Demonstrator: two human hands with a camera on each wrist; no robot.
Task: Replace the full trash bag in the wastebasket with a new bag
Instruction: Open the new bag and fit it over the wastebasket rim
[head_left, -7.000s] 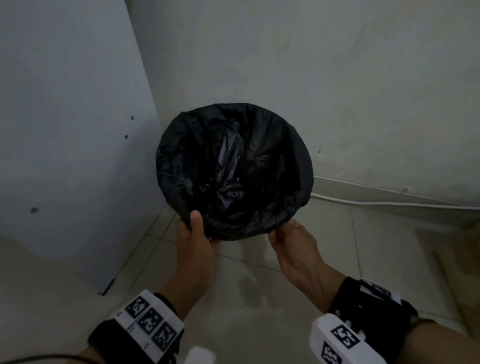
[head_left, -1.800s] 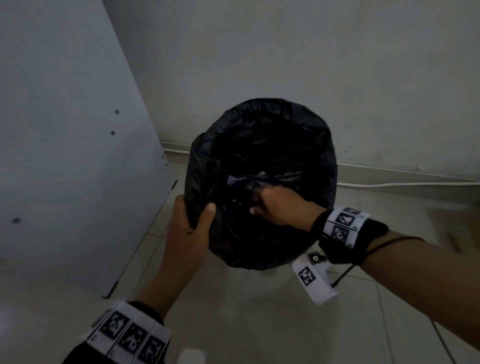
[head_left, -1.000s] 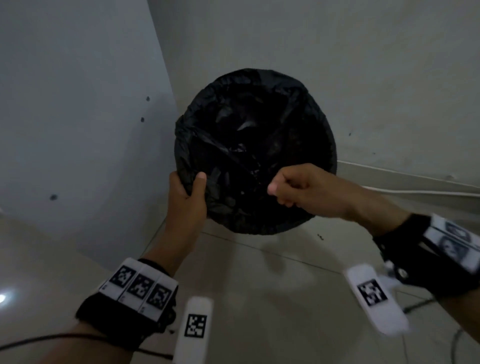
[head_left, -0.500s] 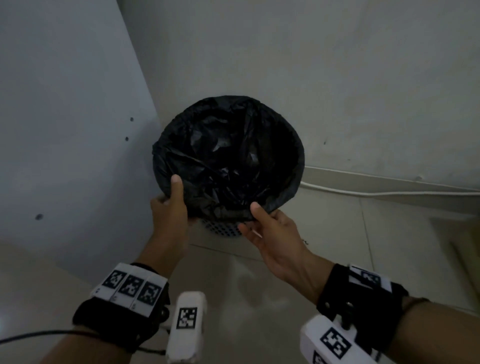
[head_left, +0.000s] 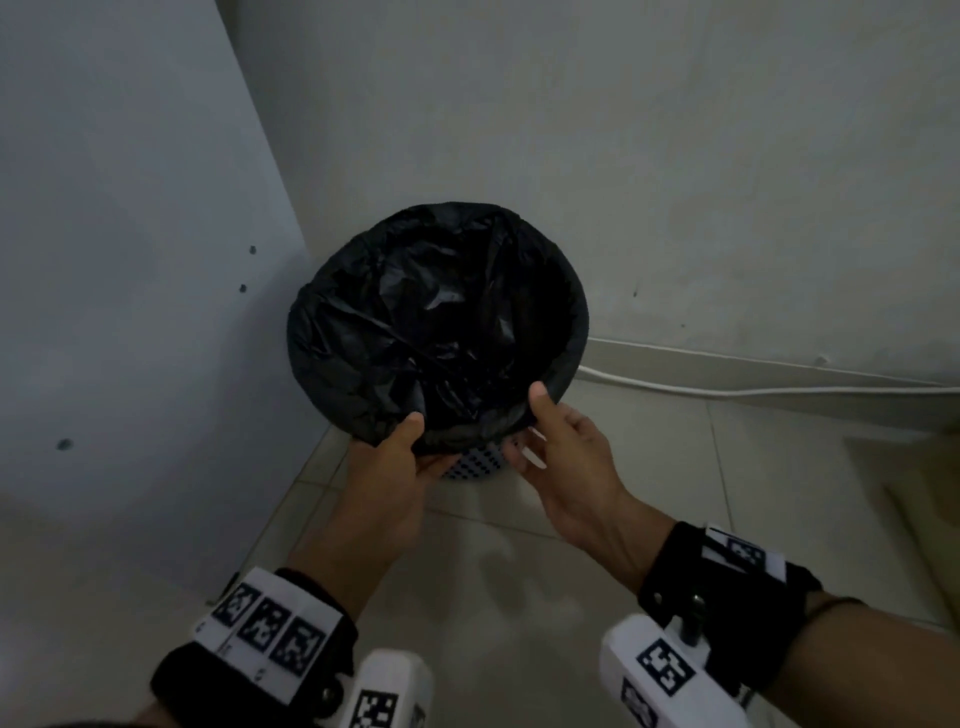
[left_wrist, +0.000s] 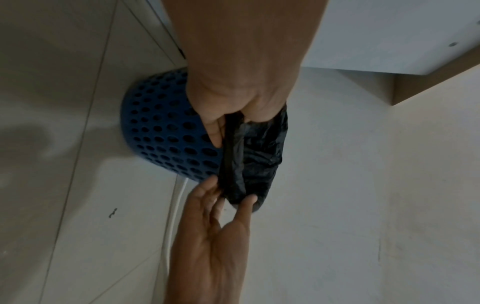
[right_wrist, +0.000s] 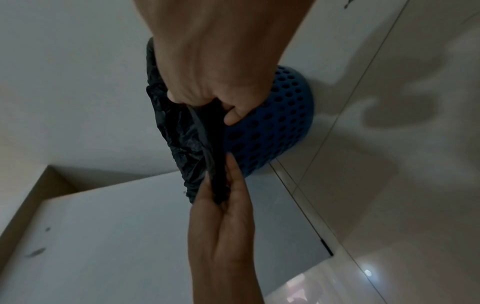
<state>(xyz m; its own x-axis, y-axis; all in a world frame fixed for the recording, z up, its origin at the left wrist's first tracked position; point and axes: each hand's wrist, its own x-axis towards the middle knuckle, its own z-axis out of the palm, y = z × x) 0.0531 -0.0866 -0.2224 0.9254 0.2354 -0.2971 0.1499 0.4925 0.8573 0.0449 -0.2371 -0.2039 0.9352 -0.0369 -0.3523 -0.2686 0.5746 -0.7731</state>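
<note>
A blue perforated wastebasket stands on the tiled floor in a corner. A black trash bag lines it, with its edge folded down over the rim. My left hand pinches the folded bag edge at the near side of the rim, thumb on top and fingers below. My right hand pinches the same edge just to its right. The left wrist view shows the left hand and right hand on the bag edge beside the basket wall. The right wrist view shows the same grip.
A pale panel stands close on the left of the basket, and a wall rises behind it. A white cable runs along the skirting on the right. Brown cardboard lies at the far right of the floor.
My left hand slid from the left side of the rim to the near side. My right hand came out of the bag and now pinches the near edge beside it.
</note>
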